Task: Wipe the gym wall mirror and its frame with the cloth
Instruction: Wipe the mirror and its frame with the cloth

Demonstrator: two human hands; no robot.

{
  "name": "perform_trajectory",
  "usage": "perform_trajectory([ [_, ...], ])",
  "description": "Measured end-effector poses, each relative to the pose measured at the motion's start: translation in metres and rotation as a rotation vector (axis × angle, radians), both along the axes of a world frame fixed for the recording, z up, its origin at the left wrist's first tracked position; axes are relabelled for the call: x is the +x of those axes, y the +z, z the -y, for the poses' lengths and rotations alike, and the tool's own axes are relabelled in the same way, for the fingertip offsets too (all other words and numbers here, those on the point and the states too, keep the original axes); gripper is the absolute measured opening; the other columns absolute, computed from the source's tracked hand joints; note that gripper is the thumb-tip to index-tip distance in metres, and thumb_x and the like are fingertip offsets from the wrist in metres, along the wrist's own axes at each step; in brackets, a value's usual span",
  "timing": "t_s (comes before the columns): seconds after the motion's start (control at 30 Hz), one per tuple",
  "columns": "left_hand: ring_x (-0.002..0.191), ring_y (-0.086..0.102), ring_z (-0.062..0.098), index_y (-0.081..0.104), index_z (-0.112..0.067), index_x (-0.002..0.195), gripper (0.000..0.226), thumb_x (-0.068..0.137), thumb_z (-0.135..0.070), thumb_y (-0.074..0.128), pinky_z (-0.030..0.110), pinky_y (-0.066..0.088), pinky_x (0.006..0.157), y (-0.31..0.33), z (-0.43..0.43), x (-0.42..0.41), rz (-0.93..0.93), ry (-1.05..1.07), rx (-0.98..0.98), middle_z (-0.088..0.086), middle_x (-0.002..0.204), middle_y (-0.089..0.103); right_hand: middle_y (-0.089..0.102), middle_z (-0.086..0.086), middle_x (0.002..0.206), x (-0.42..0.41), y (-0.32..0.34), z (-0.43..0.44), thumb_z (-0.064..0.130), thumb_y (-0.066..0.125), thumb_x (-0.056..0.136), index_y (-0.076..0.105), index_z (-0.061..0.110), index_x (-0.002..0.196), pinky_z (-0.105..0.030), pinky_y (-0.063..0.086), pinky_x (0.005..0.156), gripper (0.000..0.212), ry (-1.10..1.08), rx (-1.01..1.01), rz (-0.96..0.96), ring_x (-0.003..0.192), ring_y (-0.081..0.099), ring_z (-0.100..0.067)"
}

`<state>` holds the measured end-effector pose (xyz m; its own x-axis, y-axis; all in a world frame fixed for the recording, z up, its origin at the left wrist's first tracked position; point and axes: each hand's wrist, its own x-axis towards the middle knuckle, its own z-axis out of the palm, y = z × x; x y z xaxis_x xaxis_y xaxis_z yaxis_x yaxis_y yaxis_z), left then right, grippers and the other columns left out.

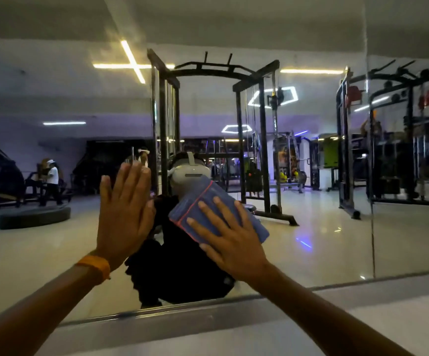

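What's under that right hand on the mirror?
A folded blue cloth with a red edge, which the right hand presses flat against the mirror. The glass behind the cloth is covered.

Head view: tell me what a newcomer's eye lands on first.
The right hand presses a folded blue cloth flat against the mirror, mid-picture. Left of it, the left hand, orange band at the wrist, lies flat on the mirror too. Behind both, a black cable rack stands reflected.
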<state>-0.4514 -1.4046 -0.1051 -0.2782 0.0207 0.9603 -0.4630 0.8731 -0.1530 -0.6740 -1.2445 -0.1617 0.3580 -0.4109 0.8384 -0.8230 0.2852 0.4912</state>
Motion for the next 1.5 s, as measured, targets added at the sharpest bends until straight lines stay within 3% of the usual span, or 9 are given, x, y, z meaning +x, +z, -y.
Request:
perform_trajectory([
  [0.07, 0.161, 0.003, 0.029, 0.017, -0.011, 0.164, 0.067, 0.104, -0.036, 0.031, 0.063, 0.003, 0.126, -0.012, -0.004, -0.007, -0.018, 0.001, 0.012, 0.007, 0.174, 0.005, 0.023, -0.003, 0.171, -0.028, -0.005, -0.019, 0.051, 0.033, 0.109, 0.034, 0.031, 0.161, -0.063, 0.014, 0.124, 0.055, -0.002, -0.062, 0.072, 0.159, 0.013, -0.029],
  [0.27, 0.160, 0.011, 0.034, 0.024, -0.005, 0.162, 0.066, 0.105, -0.036, 0.033, 0.068, 0.008, 0.124, -0.048, -0.018, -0.017, 0.081, 0.058, -0.039, 0.014, 0.172, 0.014, 0.016, -0.008, 0.172, -0.061, -0.024, -0.052, 0.053, 0.029, 0.107, 0.024, 0.028, 0.163, -0.061, 0.009, 0.126, 0.061, -0.031, -0.457, 0.677, 0.159, 0.007, -0.034],
  [0.4, 0.160, 0.009, 0.033, 0.024, -0.005, 0.162, 0.065, 0.105, -0.035, 0.033, 0.062, 0.003, 0.127, -0.061, -0.023, -0.011, 0.101, 0.074, -0.026, 0.014, 0.172, 0.013, 0.020, -0.008, 0.171, -0.025, -0.101, -0.032, 0.050, 0.030, 0.109, 0.031, 0.028, 0.162, -0.063, 0.009, 0.124, 0.057, 0.017, -0.056, 0.280, 0.159, 0.009, -0.035],
  [0.5, 0.160, 0.011, 0.034, 0.024, -0.004, 0.162, 0.065, 0.105, -0.034, 0.034, 0.065, 0.008, 0.126, -0.082, -0.029, -0.012, 0.172, 0.087, -0.053, 0.015, 0.172, 0.014, 0.022, -0.007, 0.170, -0.055, -0.101, -0.056, 0.050, 0.027, 0.110, 0.031, 0.030, 0.161, -0.058, 0.007, 0.126, 0.055, -0.014, 0.126, 0.032, 0.159, 0.014, -0.031],
  [0.67, 0.159, 0.013, 0.037, 0.027, -0.003, 0.161, 0.063, 0.106, -0.033, 0.034, 0.063, 0.009, 0.127, -0.097, -0.019, 0.002, 0.243, 0.133, -0.100, 0.018, 0.172, 0.014, 0.027, -0.013, 0.168, -0.122, -0.106, -0.123, 0.048, 0.024, 0.110, 0.022, 0.031, 0.163, -0.066, 0.015, 0.122, 0.056, -0.093, 0.096, 0.218, 0.158, 0.014, -0.038],
  [0.93, 0.159, 0.012, 0.039, 0.026, -0.003, 0.161, 0.064, 0.106, -0.033, 0.036, 0.063, 0.009, 0.126, -0.112, -0.017, 0.009, 0.249, 0.120, -0.094, 0.019, 0.171, 0.014, 0.020, -0.004, 0.171, -0.034, -0.106, -0.051, 0.044, 0.032, 0.109, 0.030, 0.027, 0.162, -0.056, 0.007, 0.128, 0.056, 0.026, 0.356, -0.103, 0.159, 0.012, -0.031],
  [1.17, 0.159, 0.011, 0.040, 0.024, -0.003, 0.162, 0.064, 0.106, -0.031, 0.037, 0.064, 0.012, 0.126, -0.125, -0.010, 0.018, 0.264, 0.096, -0.100, 0.020, 0.171, 0.014, 0.028, -0.009, 0.169, -0.113, -0.130, -0.138, 0.047, 0.024, 0.111, 0.018, 0.030, 0.165, -0.057, 0.012, 0.127, 0.057, -0.137, 0.338, 0.067, 0.158, 0.015, -0.034],
  [1.4, 0.158, 0.010, 0.041, 0.021, -0.003, 0.163, 0.067, 0.107, -0.035, 0.037, 0.062, 0.008, 0.127, -0.137, -0.010, 0.012, 0.235, 0.096, -0.074, 0.020, 0.171, 0.012, 0.021, -0.008, 0.171, -0.008, -0.105, -0.047, 0.047, 0.030, 0.110, 0.028, 0.023, 0.163, -0.054, 0.008, 0.128, 0.058, -0.025, 0.373, -0.037, 0.159, 0.013, -0.033],
  [1.5, 0.158, 0.012, 0.040, 0.020, -0.003, 0.163, 0.066, 0.107, -0.033, 0.037, 0.061, 0.010, 0.127, -0.140, -0.005, 0.018, 0.246, 0.068, -0.076, 0.018, 0.171, 0.013, 0.021, -0.008, 0.170, -0.027, -0.101, -0.058, 0.046, 0.031, 0.110, 0.029, 0.022, 0.162, -0.055, 0.012, 0.128, 0.057, -0.038, 0.356, -0.032, 0.159, 0.014, -0.033],
])
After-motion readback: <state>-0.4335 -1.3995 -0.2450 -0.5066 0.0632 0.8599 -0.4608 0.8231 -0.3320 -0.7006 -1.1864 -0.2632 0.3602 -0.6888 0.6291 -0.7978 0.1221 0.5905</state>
